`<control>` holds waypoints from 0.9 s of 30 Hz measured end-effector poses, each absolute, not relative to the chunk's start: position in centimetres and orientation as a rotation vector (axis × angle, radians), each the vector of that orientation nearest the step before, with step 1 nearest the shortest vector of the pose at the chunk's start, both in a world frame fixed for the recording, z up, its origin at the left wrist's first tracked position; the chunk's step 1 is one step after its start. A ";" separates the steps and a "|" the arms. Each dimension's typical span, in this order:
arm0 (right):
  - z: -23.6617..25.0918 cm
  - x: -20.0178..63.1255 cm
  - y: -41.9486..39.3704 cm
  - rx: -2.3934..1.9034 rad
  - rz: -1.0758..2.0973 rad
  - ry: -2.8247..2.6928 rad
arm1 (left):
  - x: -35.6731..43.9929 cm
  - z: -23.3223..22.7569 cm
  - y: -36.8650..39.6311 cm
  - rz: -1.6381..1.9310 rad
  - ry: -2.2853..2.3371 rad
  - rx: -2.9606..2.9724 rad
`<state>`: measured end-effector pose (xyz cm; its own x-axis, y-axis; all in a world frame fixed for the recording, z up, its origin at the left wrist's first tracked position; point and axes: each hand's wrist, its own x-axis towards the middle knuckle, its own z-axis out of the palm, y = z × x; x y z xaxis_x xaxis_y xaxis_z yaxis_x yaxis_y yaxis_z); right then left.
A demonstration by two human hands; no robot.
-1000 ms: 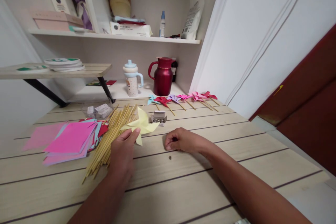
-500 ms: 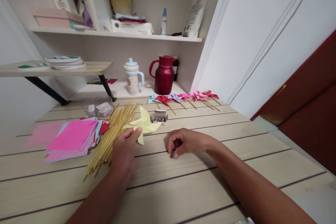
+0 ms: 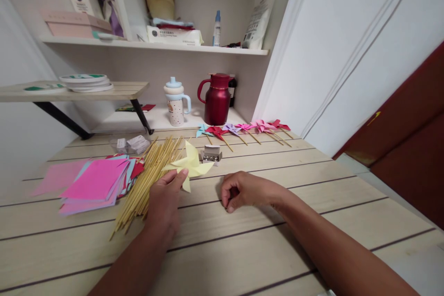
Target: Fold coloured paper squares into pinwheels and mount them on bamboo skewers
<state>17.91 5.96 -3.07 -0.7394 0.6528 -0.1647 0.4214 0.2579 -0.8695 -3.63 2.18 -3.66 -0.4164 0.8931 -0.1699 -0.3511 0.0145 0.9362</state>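
Left hand pinches yellow paper pinwheel by lower blade, sticks at its 9 o'clock. Right hand curled on table, fingertips pressed together; contents hidden.

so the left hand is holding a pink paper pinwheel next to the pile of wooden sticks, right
Not quite. In the head view the paper pinwheel that the left hand holds is pale yellow, not pink. The rest stands: it is held right beside the pile of wooden sticks. The pink paper is the stack of flat sheets further left.
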 end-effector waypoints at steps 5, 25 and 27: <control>-3.0 17.7 5.9 -1.028 1.453 -2.308 | -3.7 -3.8 2.3 1.595 1.315 0.637; -0.9 16.7 4.6 -1.069 1.135 -2.057 | -3.7 -3.3 1.7 1.602 1.371 0.893; -0.5 16.5 4.3 -1.050 1.079 -1.957 | -3.6 -3.1 1.7 1.631 1.388 0.933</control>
<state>16.47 4.32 -0.45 -0.4600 0.8730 0.1624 0.3288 0.3373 -0.8821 -3.57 1.72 -3.14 -0.4228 0.9052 0.0433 -0.1022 -0.0951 0.9902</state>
